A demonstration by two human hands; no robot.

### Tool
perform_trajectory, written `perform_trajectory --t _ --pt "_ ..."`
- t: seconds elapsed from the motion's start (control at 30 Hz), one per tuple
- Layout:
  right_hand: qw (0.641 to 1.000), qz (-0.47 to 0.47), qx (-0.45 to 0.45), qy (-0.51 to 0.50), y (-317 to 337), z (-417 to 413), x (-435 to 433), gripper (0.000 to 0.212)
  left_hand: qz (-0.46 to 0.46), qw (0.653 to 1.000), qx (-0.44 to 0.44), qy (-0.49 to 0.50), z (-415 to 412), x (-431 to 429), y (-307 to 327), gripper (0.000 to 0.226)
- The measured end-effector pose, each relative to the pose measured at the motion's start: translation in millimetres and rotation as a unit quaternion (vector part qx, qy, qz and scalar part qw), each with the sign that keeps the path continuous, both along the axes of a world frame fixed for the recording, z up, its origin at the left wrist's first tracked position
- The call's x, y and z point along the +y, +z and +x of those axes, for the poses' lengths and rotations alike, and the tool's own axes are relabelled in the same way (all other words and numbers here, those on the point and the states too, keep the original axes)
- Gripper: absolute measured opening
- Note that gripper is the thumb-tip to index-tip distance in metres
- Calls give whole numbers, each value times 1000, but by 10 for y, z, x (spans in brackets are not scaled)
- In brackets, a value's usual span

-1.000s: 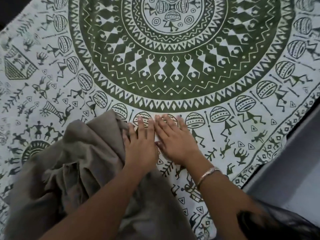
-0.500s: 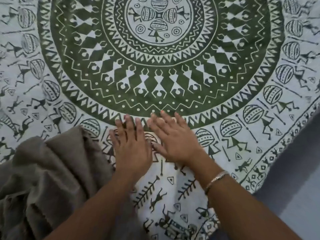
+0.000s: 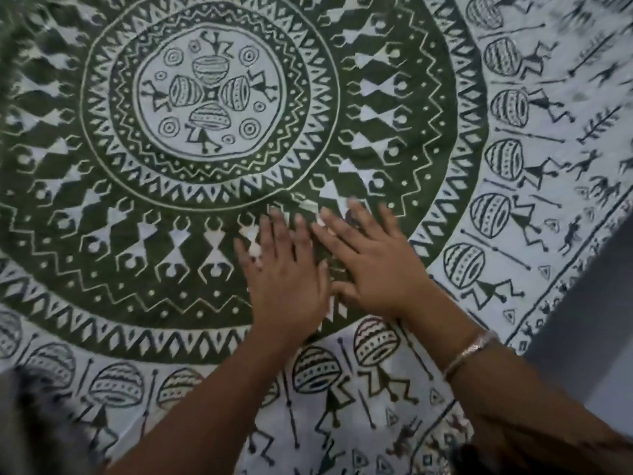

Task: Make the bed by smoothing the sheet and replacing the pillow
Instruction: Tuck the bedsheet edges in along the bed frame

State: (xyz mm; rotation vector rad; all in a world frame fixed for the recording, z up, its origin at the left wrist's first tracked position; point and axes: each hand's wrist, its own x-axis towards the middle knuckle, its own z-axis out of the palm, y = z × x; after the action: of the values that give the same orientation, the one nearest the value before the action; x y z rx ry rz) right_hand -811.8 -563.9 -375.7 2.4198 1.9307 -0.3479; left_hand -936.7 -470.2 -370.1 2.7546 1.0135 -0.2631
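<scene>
Both the left hand (image 3: 286, 289) and right hand (image 3: 371, 265) press flat, fingers straight, side by side on the patterned sheet (image 3: 137, 269)

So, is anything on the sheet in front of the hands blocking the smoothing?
Nothing visible: the left hand and right hand lie flat on the sheet, and the cloth ahead of them shows only print.

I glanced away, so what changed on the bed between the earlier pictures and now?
The left hand and right hand slid forward over the sheet, from its white border onto the green ring. The bunched brown cloth beside the left hand is no longer plainly in view. Unchanged: palms flat, side by side, gripping nothing.
</scene>
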Motion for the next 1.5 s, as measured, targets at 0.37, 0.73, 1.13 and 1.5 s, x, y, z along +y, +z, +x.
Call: perform_trajectory --t 0.37,0.73,1.13,1.5 --pt "999 1 31 -16 391 92 119 63 8 1000 -27 5 317 225 183 70" --pt "994 31 104 9 56 1156 -34 72 1 1000 -8 26 1321 -77 -101 75" --pt "995 -29 66 63 105 2166 -144 76 -43 998 40 -11 2084 -65 92 81" --pt "996 -36 57 54 119 2795 -258 74 -66 996 -17 -64 2903 -71 162 69"
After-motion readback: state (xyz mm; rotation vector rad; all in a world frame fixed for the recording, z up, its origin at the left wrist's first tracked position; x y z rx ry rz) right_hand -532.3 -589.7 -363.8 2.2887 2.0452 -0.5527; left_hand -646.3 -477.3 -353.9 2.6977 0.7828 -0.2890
